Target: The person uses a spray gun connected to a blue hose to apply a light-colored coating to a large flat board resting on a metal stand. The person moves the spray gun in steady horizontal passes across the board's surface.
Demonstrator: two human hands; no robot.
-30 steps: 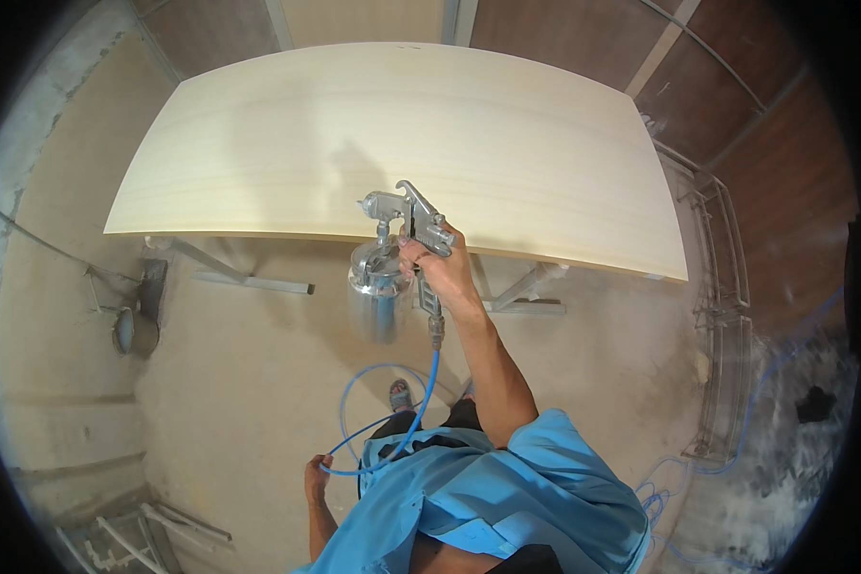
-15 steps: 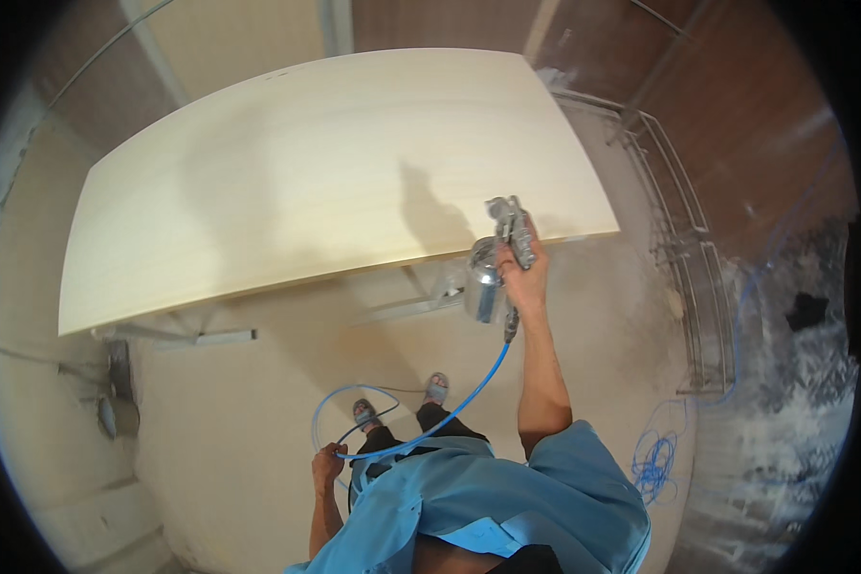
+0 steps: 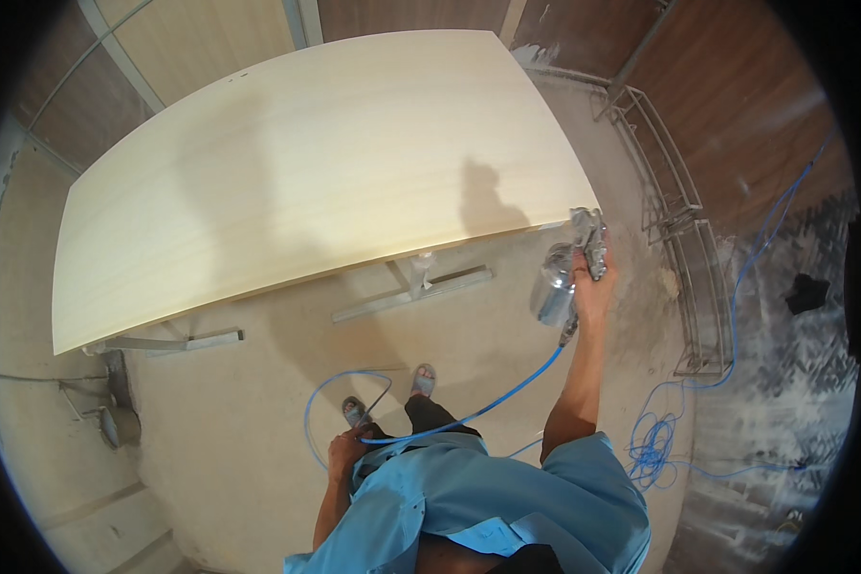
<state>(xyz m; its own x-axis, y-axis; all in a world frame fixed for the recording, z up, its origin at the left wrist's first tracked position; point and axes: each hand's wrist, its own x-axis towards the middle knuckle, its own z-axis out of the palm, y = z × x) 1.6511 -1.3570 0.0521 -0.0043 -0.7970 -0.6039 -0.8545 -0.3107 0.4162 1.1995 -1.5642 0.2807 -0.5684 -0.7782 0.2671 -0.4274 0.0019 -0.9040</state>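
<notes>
My right hand (image 3: 595, 295) is closed around the grip of a metal spray gun (image 3: 589, 239) at the near right corner of a large pale board (image 3: 344, 143). A silver cup (image 3: 553, 285) sits on the gun's left side. From the bottom of the grip a blue air hose (image 3: 517, 387) runs back toward my waist. Down by my left hip, my left hand (image 3: 348, 450) is closed on the hose, which loops out beyond it. The board lies flat on metal trestle legs (image 3: 411, 294), and shadows fall across it.
Metal racks (image 3: 674, 201) lean along the right side. More blue hose (image 3: 652, 450) lies coiled on the floor at the right. A bucket-like container (image 3: 120, 427) stands at the left wall. Wooden panels (image 3: 411, 17) line the back.
My right hand has carried the spray gun to the right along the board's near edge, toward its corner. The hose trails after it. My left hand has shifted slightly right and up.
</notes>
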